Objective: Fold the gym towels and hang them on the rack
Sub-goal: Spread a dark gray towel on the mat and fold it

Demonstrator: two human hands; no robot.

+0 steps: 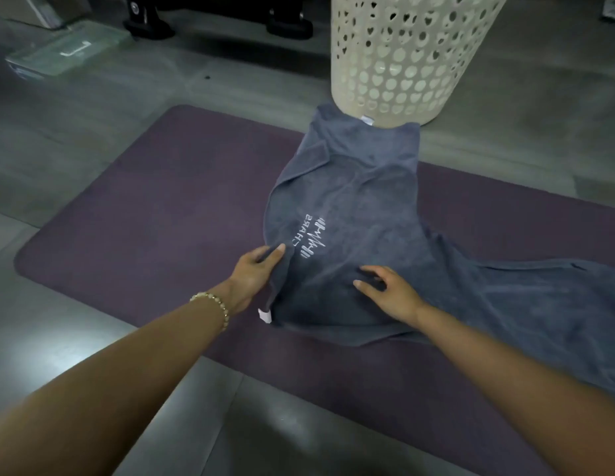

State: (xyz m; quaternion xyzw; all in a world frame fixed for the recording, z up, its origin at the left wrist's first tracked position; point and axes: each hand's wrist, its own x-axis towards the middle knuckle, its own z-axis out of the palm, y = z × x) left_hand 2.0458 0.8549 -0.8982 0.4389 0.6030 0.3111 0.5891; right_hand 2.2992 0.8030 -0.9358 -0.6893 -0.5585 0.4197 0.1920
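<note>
You have the purple exercise mat (144,207) spread on the grey floor, and one grey-blue gym towel (361,201) lies across its right half. You look early in the task: the towel is rumpled, with only a loose overlap along its far-left side, no clean fold, and no rack is in view. So folding and hanging both remain.

The towel is bent, not straight. One stretch runs away from you, its far end touching the base of the cream laundry basket (412,56) with heart-shaped holes. The other trails right, past the frame edge, so I cannot tell its full length. Judged from this, its long axis needs straightening before you fold.

Your left hand (256,269) grips the towel's near-left edge, thumb on top and fingers tucked under. Your right hand (392,290) rests on the cloth, its fingers spread and relaxed, grasping nothing.

The embroidered logo (309,240) sits between your hands, just beyond them, its lettering running near to far. A white tag (264,316) hangs at the near-left corner, just beside your beaded bracelet (213,304).
</note>
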